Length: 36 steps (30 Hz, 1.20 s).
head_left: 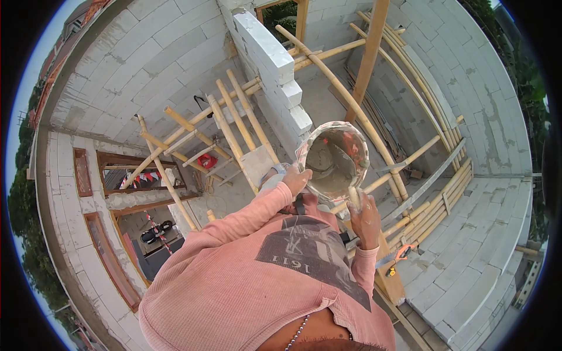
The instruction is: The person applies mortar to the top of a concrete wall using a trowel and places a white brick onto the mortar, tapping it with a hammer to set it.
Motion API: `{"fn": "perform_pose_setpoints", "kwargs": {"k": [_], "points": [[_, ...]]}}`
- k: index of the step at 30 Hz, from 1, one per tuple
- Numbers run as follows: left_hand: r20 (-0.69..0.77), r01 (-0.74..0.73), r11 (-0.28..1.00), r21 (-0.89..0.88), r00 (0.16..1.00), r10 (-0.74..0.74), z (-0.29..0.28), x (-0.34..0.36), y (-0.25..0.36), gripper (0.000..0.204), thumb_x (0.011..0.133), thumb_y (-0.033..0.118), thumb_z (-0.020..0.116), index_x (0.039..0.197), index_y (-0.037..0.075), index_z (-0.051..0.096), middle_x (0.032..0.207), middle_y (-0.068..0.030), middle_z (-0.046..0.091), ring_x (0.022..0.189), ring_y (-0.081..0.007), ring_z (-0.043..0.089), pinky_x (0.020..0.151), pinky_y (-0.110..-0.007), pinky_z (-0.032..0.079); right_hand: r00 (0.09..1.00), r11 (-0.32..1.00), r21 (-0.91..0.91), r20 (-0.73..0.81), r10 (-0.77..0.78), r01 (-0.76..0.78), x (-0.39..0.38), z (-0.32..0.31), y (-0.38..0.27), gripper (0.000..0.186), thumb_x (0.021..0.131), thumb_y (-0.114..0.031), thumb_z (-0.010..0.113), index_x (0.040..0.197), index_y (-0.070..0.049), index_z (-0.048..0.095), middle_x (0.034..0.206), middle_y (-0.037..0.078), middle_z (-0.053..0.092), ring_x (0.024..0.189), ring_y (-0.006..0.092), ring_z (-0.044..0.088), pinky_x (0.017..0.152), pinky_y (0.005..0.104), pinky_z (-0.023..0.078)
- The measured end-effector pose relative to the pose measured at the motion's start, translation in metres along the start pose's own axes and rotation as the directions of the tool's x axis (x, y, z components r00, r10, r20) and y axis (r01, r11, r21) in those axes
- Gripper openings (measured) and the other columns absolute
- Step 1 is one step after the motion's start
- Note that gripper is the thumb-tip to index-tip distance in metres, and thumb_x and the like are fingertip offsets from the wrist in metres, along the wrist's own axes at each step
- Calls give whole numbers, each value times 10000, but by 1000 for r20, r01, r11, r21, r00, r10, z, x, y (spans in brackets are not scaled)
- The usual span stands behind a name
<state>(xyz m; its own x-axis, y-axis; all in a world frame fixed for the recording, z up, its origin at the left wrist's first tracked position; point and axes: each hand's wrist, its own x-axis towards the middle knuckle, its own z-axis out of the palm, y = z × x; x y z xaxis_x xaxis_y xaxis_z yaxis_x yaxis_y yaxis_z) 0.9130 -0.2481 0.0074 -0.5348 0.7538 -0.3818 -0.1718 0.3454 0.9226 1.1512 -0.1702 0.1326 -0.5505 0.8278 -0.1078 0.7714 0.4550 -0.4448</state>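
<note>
- Bucket [352,146], tipped so its mouth faces up at us, sits right between the two hands!
- Left hand [297,179] has its fingers closed on the near-left rim.
- Right hand [365,217] is wrapped round a pale handle-like piece [355,198] at the lower-right rim; what it belongs to, I can't tell.
- Grey mortar [328,167] lies inside, between the hands.
- Out to the right hand's right, an orange-handled saw [403,253] beside a small yellow-and-black item [390,272].
- Beyond both hands, a pale block wall [272,55] with a stepped end.
- Bamboo poles [345,88] cross past it.
- Far off to the left hand's left, a motorcycle [157,232] shows through an opening.
</note>
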Motion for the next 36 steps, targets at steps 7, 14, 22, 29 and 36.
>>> {"fn": "perform_pose_setpoints", "kwargs": {"k": [7, 14, 22, 29, 36], "points": [[154, 56, 991, -120, 987, -37, -29, 9, 47, 359, 798, 168, 626, 1076, -59, 626, 874, -71, 661, 749, -147, 586, 675, -317, 517, 993, 973, -199, 18, -114, 116, 33, 8, -53, 511, 891, -205, 635, 1356, -50, 490, 1113, 192, 565, 722, 401, 669, 606, 496, 543], [95, 63, 966, -251, 995, -40, -64, -5, 73, 487, 825, 71, 585, 1302, 4, 508, 1042, -62, 648, 833, -132, 677, 714, -297, 621, 913, 896, -221, 231, -336, 385, 47, -20, -49, 521, 854, -177, 633, 1347, -64, 504, 1116, 160, 556, 663, 359, 669, 551, 468, 535], [-21, 8, 958, -286, 1000, -14, -121, 5, 53, 484, 832, 89, 588, 1300, -14, 515, 1055, -74, 654, 850, -160, 690, 709, -328, 637, 857, 815, -267, 137, -497, 515, 88, 23, -125, 446, 834, -128, 619, 1275, -106, 555, 1043, 124, 560, 673, 322, 684, 532, 443, 540], [-177, 13, 963, -269, 982, -63, -201, 33, 61, 456, 836, 79, 582, 1277, -28, 533, 1067, -72, 652, 854, -150, 681, 703, -321, 630, 800, 773, -234, 307, -516, 589, 163, 46, -188, 492, 826, -120, 616, 1311, -118, 532, 1066, 120, 569, 684, 320, 686, 539, 447, 543], [-321, -29, 989, -143, 947, -19, -280, 65, 60, 339, 859, 103, 595, 1166, -40, 616, 997, -43, 680, 845, -118, 612, 779, -292, 518, 715, 769, -108, 467, -520, 630, 232, 69, -260, 499, 807, -127, 641, 1298, -130, 556, 1067, 131, 575, 675, 336, 681, 548, 463, 543]]}}
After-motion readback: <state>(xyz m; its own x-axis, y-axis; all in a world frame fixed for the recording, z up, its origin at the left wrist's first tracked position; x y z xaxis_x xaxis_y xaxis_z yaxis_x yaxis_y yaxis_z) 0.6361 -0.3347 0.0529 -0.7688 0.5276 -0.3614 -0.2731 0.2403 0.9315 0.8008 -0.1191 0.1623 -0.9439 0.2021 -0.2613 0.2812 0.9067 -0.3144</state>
